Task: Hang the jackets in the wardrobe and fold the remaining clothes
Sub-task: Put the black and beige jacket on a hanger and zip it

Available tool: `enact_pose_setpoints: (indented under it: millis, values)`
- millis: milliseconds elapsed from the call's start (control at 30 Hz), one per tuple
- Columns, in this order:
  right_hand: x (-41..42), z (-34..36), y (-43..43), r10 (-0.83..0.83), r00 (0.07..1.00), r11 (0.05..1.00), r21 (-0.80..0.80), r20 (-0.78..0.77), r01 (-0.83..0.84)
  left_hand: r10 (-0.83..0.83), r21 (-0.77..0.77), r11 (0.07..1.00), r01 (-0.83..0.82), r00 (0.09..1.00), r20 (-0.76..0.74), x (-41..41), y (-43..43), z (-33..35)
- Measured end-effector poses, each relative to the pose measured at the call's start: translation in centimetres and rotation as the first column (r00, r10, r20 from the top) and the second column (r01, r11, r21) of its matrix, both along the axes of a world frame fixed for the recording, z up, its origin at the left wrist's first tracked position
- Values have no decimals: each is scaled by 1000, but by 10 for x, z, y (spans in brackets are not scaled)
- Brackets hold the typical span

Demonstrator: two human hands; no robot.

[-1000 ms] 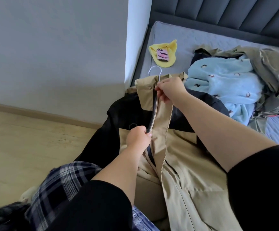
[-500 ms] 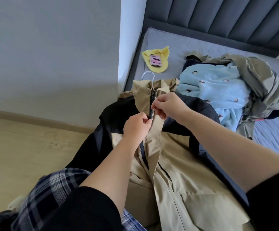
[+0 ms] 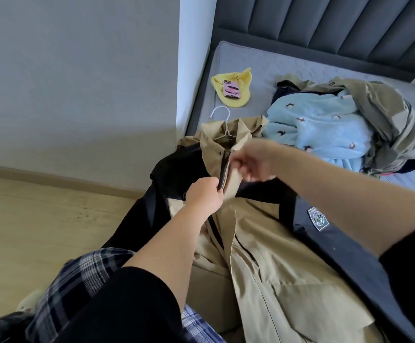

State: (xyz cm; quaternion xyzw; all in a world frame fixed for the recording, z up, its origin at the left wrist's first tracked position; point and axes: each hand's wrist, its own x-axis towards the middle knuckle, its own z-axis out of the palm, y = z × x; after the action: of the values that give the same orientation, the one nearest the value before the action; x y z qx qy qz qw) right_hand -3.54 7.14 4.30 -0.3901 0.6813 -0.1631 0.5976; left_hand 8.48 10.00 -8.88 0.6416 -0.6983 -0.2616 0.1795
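Head view. A tan and black jacket (image 3: 263,256) is lying front-up across the near edge of the bed (image 3: 258,70), filling the centre and lower right of the frame, its collar pointing toward the upper centre. A white hanger (image 3: 222,120) is sitting inside the collar, its hook sticking out above onto the mattress.

The left hand (image 3: 205,198), at frame centre, is gripping the jacket's front edge beside the dark zipper line, fingers curled tight around the fabric. The right hand (image 3: 253,160), just above and to the right of it, is pinching the tan placket flap between thumb and fingertips near the collar; this hand is motion-blurred, so the exact finger layout is unclear.

In the upper right, a heap of clothes is sitting on the mattress: a light blue fleece garment (image 3: 320,129) with a khaki jacket (image 3: 387,110) draped over and behind it. In the upper centre, a phone in a pink case (image 3: 231,89) is lying on a yellow cloth (image 3: 233,95). A plaid garment (image 3: 77,276) is showing at the lower left, over the wooden floor (image 3: 40,219).
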Motion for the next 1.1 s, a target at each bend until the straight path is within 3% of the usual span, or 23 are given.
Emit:
enact_pose_setpoints:
  millis: [67,133,200,267,367,433,533,600,700,767,833,900,1100]
  values:
    - [1,24,-28,-172,985,981,-90,30,174,8,-91,996,-16,997,-79,-2,1,4]
    - [10,32,-42,-206,974,939,-262,97,225,38,-168,984,-58,992,-123,-1,-3,10]
    - [19,20,-39,-62,996,913,-399,62,82,54,-117,991,-69,990,-128,6,-7,6]
    - [16,-6,-36,58,995,879,-468,-87,-93,57,-41,997,-63,988,-143,14,-6,-5]
    - [-14,-38,-47,-119,894,774,-604,-432,-189,8,-94,995,-27,980,-197,18,-5,-15]
    - [-31,-50,-54,-249,797,710,-664,-550,-236,3,-135,990,-42,962,-274,17,-10,-11]
    - [-35,-69,-63,-271,740,586,-715,-616,-381,-13,-224,971,-88,910,-414,15,-22,-3]
    - [-29,-82,-70,-214,631,544,-627,-746,-557,-53,-311,949,-56,942,-331,11,-31,1]
    - [-30,-104,-85,-136,411,705,-380,-901,-599,-71,-232,972,28,982,-175,8,-47,0]
    - [-39,-116,-97,-68,376,823,-265,-924,-503,-120,-81,990,112,988,-93,8,-60,-6]
    - [-47,-129,-106,9,441,892,-192,-897,-409,-168,-30,985,169,985,30,10,-71,-12]
    - [-54,-143,-109,44,533,932,-157,-845,-325,-104,-67,992,108,992,72,13,-81,-19]
    - [-56,-173,-120,69,538,951,-108,-840,-291,181,-112,979,-169,977,109,29,-108,-40]
